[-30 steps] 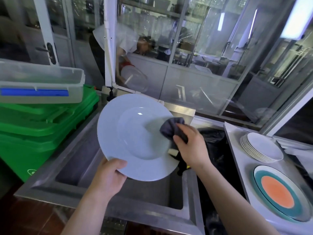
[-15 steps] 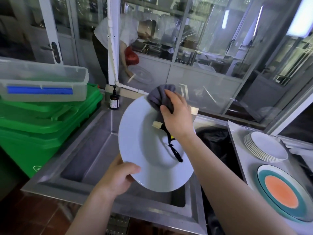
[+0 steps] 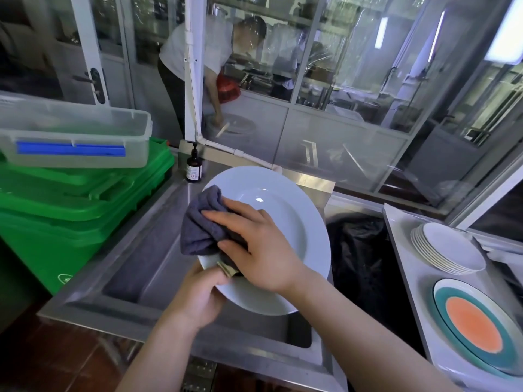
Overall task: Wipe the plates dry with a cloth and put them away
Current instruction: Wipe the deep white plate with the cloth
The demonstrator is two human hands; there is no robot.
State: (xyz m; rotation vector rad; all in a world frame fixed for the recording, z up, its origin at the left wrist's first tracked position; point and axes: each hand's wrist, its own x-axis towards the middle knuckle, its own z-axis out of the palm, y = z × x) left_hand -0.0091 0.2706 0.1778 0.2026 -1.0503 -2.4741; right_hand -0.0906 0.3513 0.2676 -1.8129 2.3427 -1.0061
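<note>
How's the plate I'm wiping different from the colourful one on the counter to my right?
The white plate is plain, held tilted over the sink by the left hand. The colourful plate has an orange centre with teal rings and lies flat on the counter, untouched. Both are round.

The right hand (image 3: 263,250) and cloth (image 3: 202,224) hide the plate's (image 3: 285,210) left rim; the striped plate (image 3: 478,329) is cut by the right edge.
</note>
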